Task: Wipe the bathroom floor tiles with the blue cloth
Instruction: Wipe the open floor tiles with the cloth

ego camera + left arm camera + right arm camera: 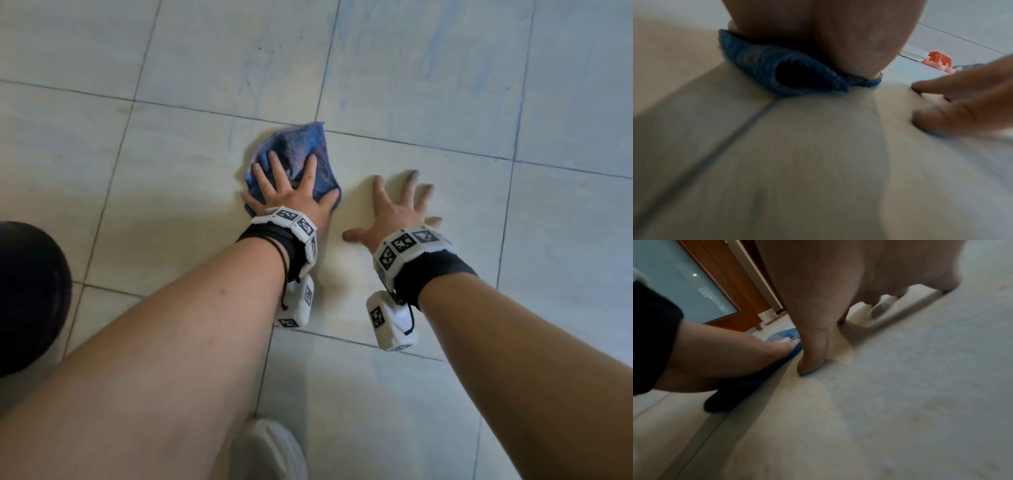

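Head view. The person is down over the floor tiles [428, 394]. The left hand [291, 192] lies flat on the blue cloth [294, 150], fingers spread and straight, pressing the bunched cloth onto the tile rather than gripping it. The cloth sits just below a grout line [411, 144], at about 11 o'clock from the right hand [400, 209]. That hand is splayed wide on bare tile, holds nothing, and appears to serve as a prop. Faint blue streaks mark the tiles at 12 to 2 o'clock from the cloth. Whether these are wiping traces or the tiles' own pattern cannot be told. A white shoe [270, 448] stands at 6 o'clock.

Left wrist view. The cloth [789, 76] is pinned under the heel of the left hand, with one fold gaping open toward the camera. Fingers of the right hand [962, 100] touch the tile at 3 o'clock. Orange slippers [939, 62] lie well apart at 2 o'clock.

Right wrist view. The right thumb presses the tile; the left hand [731, 356] and the cloth beneath it lie at 9 o'clock, before a wooden door frame [731, 293].

Assessment. Wiping is under way. No tile shows as plainly finished, and the tiles at 3 o'clock and 6 o'clock likely remain to be done.
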### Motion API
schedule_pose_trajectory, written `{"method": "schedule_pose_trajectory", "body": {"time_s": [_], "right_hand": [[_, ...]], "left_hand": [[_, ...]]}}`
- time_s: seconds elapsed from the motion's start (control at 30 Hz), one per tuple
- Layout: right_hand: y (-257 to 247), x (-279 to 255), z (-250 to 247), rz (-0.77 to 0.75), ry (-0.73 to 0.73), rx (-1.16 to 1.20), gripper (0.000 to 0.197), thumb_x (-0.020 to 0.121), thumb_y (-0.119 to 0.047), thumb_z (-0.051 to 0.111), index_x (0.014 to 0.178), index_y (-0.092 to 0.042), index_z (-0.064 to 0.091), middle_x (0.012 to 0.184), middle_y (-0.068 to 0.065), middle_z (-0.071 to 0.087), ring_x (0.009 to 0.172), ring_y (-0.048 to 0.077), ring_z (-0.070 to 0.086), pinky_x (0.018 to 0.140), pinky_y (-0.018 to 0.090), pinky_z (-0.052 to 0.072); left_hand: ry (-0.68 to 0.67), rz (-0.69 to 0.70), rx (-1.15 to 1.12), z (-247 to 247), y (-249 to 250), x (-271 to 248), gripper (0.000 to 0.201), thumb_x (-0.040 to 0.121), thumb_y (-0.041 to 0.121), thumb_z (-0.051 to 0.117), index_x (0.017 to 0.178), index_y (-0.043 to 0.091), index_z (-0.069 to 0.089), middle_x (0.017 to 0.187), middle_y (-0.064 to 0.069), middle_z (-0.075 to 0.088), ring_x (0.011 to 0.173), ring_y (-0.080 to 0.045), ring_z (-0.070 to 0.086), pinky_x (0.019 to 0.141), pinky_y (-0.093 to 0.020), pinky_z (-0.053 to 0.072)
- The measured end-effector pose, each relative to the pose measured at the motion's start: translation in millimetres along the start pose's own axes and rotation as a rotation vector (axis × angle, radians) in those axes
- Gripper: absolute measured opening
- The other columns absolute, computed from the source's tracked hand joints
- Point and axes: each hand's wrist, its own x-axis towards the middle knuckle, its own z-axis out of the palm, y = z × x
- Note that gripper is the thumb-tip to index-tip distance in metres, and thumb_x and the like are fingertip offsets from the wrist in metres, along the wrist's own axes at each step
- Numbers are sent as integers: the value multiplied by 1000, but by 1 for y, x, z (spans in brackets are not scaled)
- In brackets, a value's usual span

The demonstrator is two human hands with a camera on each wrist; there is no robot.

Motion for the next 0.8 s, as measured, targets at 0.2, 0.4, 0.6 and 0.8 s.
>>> {"method": "schedule_pose_trajectory", "body": {"time_s": [0.2,0.4,0.6,0.8], "right_hand": [[-13,12,-9,22,-75,-3,121,68,-61,78,150,-48,-11,152,7,-41,140,44,-31,106,75,7],[-13,12,-15,40,-117,-11,123,68,-64,77,148,-50,-16,151,7,-43,140,46,-31,106,75,8],[-17,6,-22,61,-140,-43,120,70,-66,74,148,-50,-16,151,8,-43,140,46,-30,107,74,11],[-17,5,-22,35,-147,-28,120,73,-61,74,150,-45,-17,150,11,-43,140,46,-30,109,71,7]], "left_hand": [[-24,-5,48,-21,2,31,74,93,73,29,155,46,-3,163,-12,-22,149,-39,-20,115,-67,1],[-54,-7,56,-25,6,29,75,94,73,29,155,46,-3,163,-12,-21,149,-40,-18,115,-67,4],[-104,-7,47,-29,6,31,76,93,73,29,155,45,-6,162,-13,-24,148,-41,-20,114,-68,4],[-65,2,44,-26,5,29,76,94,72,29,156,43,-3,163,-14,-20,148,-42,-19,115,-69,4]]}}
